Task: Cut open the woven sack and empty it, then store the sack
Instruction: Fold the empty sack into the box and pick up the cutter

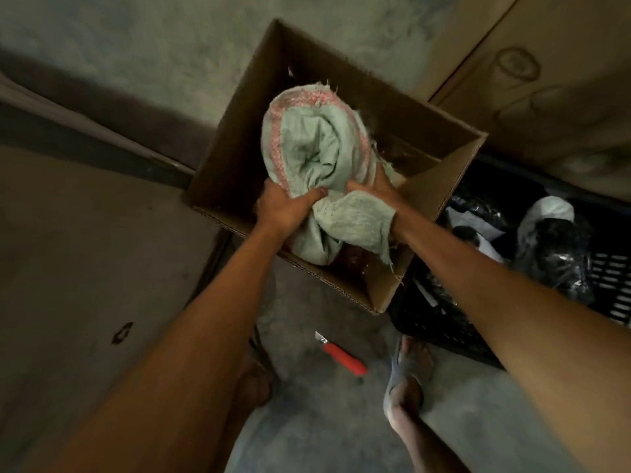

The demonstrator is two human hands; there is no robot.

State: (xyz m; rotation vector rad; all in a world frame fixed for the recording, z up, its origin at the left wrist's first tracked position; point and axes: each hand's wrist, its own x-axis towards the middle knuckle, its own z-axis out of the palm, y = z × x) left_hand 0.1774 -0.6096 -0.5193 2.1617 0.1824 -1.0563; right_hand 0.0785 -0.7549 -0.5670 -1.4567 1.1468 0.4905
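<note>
A pale green woven sack (314, 145) with pink-red stripes and frayed edges is bundled up over an open cardboard box (239, 138). My left hand (286, 206) grips the bundle's near left side, fingers dug into the cloth. My right hand (375, 189) holds its near right side, partly hidden under a loose flap of sack. A red-handled utility knife (343, 358) with its blade out lies on the concrete floor between my feet.
A black plastic crate (444, 322) holding dark plastic-wrapped packets stands right of the box. Large cardboard cartons stand at the back right (546, 80) and at the left (85, 268). My sandalled right foot (406, 373) is near the crate.
</note>
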